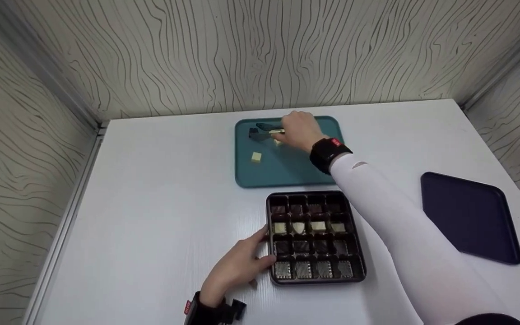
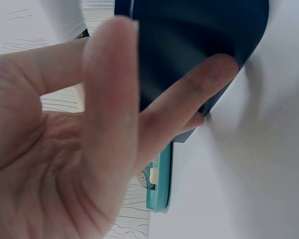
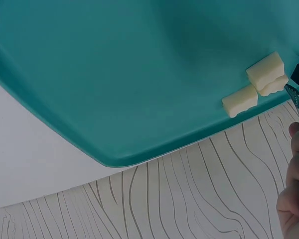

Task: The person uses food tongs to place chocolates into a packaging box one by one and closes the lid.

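In the head view my right hand (image 1: pixel 300 130) grips small tongs (image 1: pixel 266 135) over the far left part of a teal tray (image 1: pixel 287 174). The spread tong ends lie by a dark chocolate piece (image 1: pixel 253 130). Cream-coloured chocolate blocks (image 1: pixel 256 157) sit on the tray, several of them close together in the right wrist view, near the perforated tong end (image 3: pixel 296 99). Nearer the person is a dark divided box (image 1: pixel 318 283). My left hand (image 1: pixel 237 267) touches its left side, fingers (image 2: pixel 189 89) extended along the outer wall in the left wrist view.
Four rows of compartments in the box contain chocolates: dark ones, a cream-coloured row (image 1: pixel 318 226) and a ridged front row (image 1: pixel 303 270). At the right lies a dark purple tray (image 1: pixel 467 216). A patterned wall (image 1: pixel 260 54) stands behind the white table (image 1: pixel 160 189).
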The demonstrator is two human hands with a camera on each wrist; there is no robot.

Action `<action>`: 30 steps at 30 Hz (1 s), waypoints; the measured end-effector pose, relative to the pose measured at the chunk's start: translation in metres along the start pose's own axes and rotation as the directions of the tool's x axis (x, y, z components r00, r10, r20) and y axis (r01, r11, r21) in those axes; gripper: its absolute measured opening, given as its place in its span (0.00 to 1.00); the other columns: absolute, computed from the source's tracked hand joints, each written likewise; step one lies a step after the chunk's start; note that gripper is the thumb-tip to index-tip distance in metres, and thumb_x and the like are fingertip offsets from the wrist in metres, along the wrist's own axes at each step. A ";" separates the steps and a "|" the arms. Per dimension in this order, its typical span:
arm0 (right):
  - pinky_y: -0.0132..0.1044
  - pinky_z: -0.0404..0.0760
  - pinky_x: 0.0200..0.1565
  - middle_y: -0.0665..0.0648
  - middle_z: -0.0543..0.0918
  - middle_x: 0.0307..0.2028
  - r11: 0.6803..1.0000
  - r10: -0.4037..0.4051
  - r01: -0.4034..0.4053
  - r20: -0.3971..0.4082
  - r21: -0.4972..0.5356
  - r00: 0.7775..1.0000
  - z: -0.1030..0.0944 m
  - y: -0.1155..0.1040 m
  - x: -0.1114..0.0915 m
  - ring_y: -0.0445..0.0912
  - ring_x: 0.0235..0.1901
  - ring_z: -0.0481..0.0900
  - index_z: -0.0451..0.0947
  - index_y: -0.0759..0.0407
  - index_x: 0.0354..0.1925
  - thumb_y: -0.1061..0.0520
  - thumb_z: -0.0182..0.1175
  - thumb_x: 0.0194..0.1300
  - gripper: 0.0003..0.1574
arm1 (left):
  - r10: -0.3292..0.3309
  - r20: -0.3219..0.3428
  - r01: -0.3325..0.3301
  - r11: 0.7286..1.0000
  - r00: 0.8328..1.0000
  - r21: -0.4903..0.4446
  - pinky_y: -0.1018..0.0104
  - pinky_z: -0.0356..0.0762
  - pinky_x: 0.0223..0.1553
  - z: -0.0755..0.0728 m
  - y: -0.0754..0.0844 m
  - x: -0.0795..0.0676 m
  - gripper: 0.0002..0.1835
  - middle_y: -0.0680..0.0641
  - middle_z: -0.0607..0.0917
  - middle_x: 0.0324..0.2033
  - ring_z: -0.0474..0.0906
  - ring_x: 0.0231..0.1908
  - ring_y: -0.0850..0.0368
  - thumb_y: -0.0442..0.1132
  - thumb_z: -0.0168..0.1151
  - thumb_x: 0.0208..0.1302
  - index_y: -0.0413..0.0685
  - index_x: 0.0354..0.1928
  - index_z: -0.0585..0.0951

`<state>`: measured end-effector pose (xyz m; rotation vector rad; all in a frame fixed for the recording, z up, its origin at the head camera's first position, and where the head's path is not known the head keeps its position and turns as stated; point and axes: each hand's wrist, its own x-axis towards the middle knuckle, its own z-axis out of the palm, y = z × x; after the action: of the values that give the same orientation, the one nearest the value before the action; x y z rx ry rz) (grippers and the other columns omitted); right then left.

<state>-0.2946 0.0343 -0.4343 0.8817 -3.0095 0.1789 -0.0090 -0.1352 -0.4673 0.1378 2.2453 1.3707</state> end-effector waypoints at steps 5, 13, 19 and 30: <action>0.36 0.56 0.25 0.47 0.54 0.14 1.000 -0.021 0.021 0.030 -0.003 0.999 -0.002 -0.003 0.004 0.42 0.17 0.56 0.56 0.52 0.15 0.41 0.64 0.74 0.39 | 0.005 0.009 -0.005 1.000 1.000 -0.005 0.63 0.80 0.19 -0.002 0.000 0.001 0.43 0.31 0.86 0.58 0.74 0.12 0.60 0.42 0.65 0.73 0.44 0.84 0.56; 0.37 0.57 0.26 0.48 0.57 0.16 0.997 -0.060 0.063 0.094 -0.037 0.994 -0.015 -0.015 -0.003 0.44 0.20 0.57 0.62 0.53 0.17 0.41 0.65 0.73 0.35 | -0.005 0.008 0.005 1.000 1.000 -0.018 0.64 0.79 0.17 -0.003 0.001 0.001 0.43 0.31 0.78 0.69 0.74 0.13 0.60 0.41 0.65 0.73 0.45 0.84 0.56; 0.35 0.57 0.24 0.48 0.56 0.16 1.000 0.017 -0.015 0.111 -0.026 0.994 -0.008 -0.030 -0.002 0.43 0.19 0.58 0.58 0.51 0.16 0.38 0.63 0.75 0.38 | 0.019 0.003 -0.019 1.000 1.000 0.001 0.63 0.83 0.26 -0.001 -0.001 0.001 0.43 0.31 0.79 0.68 0.74 0.13 0.61 0.42 0.65 0.73 0.43 0.83 0.57; 0.36 0.58 0.24 0.48 0.55 0.14 0.999 0.037 -0.038 0.039 0.033 0.999 -0.003 -0.043 -0.003 0.43 0.16 0.59 0.56 0.51 0.15 0.45 0.64 0.75 0.37 | 0.018 0.007 -0.018 1.000 1.000 -0.004 0.65 0.80 0.22 -0.002 -0.001 0.001 0.43 0.31 0.80 0.67 0.75 0.13 0.60 0.41 0.64 0.73 0.43 0.84 0.56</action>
<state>-0.2688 -0.0001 -0.4269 0.8411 -3.0686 0.2161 -0.0105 -0.1370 -0.4678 0.1623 2.2404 1.3818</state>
